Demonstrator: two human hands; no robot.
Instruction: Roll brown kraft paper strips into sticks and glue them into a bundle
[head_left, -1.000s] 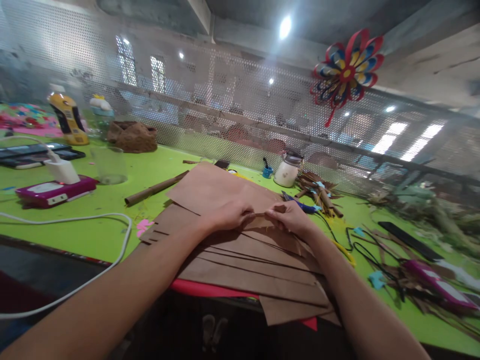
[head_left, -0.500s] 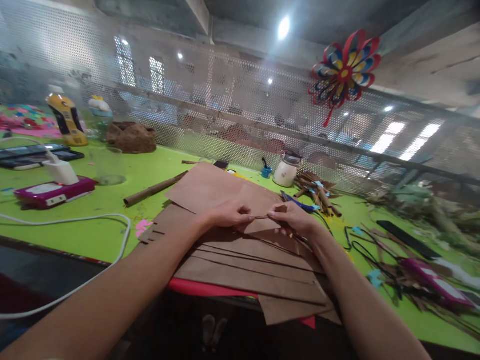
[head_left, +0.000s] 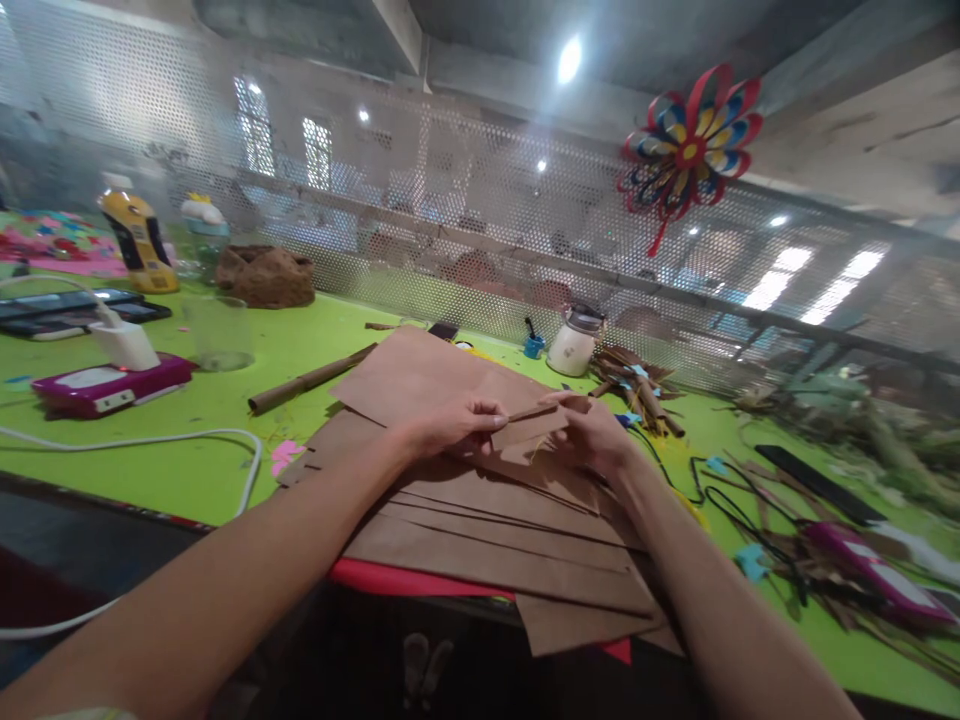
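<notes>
Between my two hands is a small piece of brown paper with a rolled or folded upper edge. My left hand pinches its left end between thumb and fingers. At the other end, my right hand has its fingers closed on the same paper. Both hands are just above a stack of brown paper sheets, some with long slits cut across them. Red paper pokes out from under the stack at the table's front edge.
On the green table lie a brown paper tube, a purple power strip with a white cable, and a clear cup. A white jar and brown scraps are behind my right hand. Black cable runs at right.
My right hand has risen slightly and turned, tilting the paper piece so more of its face shows. My left hand keeps its pinch. The blue-handled tool behind the right hand is now mostly covered.
</notes>
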